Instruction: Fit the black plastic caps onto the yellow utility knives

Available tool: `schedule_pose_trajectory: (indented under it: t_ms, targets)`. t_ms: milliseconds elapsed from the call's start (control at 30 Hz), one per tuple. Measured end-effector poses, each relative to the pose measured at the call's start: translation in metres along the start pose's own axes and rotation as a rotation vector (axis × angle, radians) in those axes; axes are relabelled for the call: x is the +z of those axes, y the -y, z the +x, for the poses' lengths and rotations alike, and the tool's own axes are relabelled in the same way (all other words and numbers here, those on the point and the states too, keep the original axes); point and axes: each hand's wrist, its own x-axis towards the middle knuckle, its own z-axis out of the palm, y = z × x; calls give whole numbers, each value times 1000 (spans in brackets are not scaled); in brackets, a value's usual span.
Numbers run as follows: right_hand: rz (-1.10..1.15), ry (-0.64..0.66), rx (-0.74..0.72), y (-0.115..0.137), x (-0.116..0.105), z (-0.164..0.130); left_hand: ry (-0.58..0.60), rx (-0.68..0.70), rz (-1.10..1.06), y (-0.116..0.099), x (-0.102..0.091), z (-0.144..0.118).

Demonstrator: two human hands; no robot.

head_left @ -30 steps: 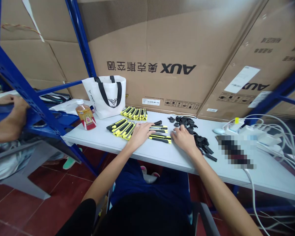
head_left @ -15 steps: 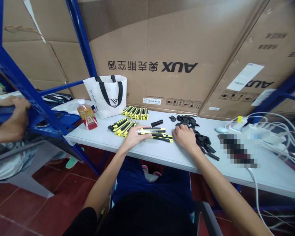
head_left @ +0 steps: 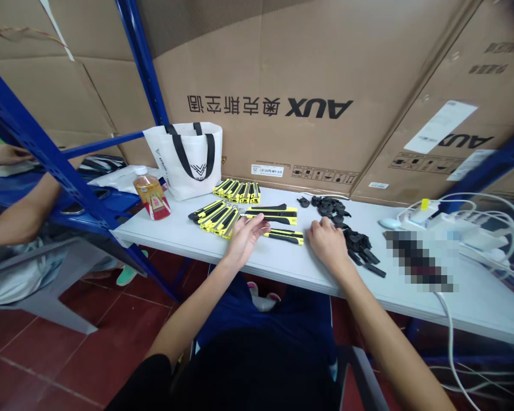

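My left hand (head_left: 245, 238) is open, palm partly turned up, fingers apart, with nothing seen in it. Its fingertips are by the end of a yellow-and-black utility knife (head_left: 288, 236) lying on the table. Just beyond, another utility knife (head_left: 278, 219) lies beside a slim black piece (head_left: 274, 209). Left of the hand, several more utility knives (head_left: 216, 218) are fanned out, with a second row (head_left: 237, 191) behind them. My right hand (head_left: 329, 242) rests on the table with curled fingers; anything inside is hidden. Small black plastic parts (head_left: 356, 244) are heaped right beside it.
A white tote bag (head_left: 192, 162) and a drink bottle (head_left: 152, 194) stand at the left. White power strips and cables (head_left: 449, 222) lie at the right, near a blurred-out object (head_left: 417, 260). Large cartons (head_left: 261, 63) back the table. A person's arm (head_left: 25, 211) shows beyond the blue rack post.
My left hand has let go of the utility knife it held, which now lies farther back beside the black piece. Its fingers have opened. My right hand stays beside the black parts.
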Motion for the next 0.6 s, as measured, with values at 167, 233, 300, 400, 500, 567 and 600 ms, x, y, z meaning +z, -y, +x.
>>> schedule_pose_trajectory:
  t_ms: [167, 233, 300, 400, 500, 567, 600]
  targets:
    - [107, -96, 106, -12, 6, -27, 57, -22, -39, 6, 5, -4]
    - [182, -158, 134, -16, 12, -33, 44, -24, -71, 8, 4, -4]
    - [240, -193, 108, -18, 17, -37, 1, -62, -104, 10, 2, -2]
    - [316, -179, 46, -18, 22, -40, -54, -136, -97, 12, -2, 1]
    - [421, -182, 74, -18, 22, -39, -27, -196, -50, 14, -4, 2]
    - [524, -213, 111, -19, 20, -38, -2, -206, -19, 17, -5, 3]
    - [584, -234, 117, -19, 18, -37, 2, -191, -1, 18, -5, 3]
